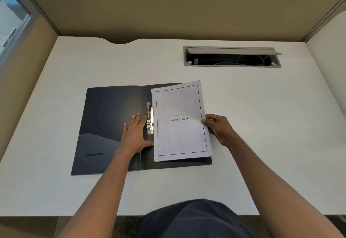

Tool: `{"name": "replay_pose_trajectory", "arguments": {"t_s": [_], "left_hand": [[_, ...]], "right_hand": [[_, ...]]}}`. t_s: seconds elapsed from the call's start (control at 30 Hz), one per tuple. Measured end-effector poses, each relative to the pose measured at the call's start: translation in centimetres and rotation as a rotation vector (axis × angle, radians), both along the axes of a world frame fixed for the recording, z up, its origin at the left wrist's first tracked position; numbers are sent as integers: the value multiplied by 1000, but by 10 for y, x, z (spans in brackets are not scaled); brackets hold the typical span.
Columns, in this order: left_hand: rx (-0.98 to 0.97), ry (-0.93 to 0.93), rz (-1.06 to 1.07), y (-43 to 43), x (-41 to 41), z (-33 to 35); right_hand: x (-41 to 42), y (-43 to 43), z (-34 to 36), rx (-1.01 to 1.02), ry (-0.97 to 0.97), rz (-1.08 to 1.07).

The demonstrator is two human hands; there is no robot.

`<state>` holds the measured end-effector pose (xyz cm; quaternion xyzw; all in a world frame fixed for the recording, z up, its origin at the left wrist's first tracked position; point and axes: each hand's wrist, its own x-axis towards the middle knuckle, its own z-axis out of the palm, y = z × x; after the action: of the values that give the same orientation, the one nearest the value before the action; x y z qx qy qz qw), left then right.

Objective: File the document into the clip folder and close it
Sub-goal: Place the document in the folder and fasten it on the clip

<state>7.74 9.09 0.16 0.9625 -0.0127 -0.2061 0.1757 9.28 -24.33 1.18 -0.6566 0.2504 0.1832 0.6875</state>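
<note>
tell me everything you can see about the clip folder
The clip folder is dark, glossy, plastic-looking, lying open and flat on the desk. A silver metal clip sits by its spine. The left hand presses flat on its left cover; the document, pinched by the right hand, covers its right half.

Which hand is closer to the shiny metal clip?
Left. The left hand lies flat on the folder, fingertips right beside the clip. The right hand holds the paper's far edge.
</note>
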Motion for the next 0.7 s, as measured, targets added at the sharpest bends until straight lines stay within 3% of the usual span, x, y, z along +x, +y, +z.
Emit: {"name": "replay_pose_trajectory", "arguments": {"t_s": [0.7], "left_hand": [[-34, 58, 18, -3, 7, 9]], "right_hand": [[6, 19, -5, -116, 55, -10]]}}
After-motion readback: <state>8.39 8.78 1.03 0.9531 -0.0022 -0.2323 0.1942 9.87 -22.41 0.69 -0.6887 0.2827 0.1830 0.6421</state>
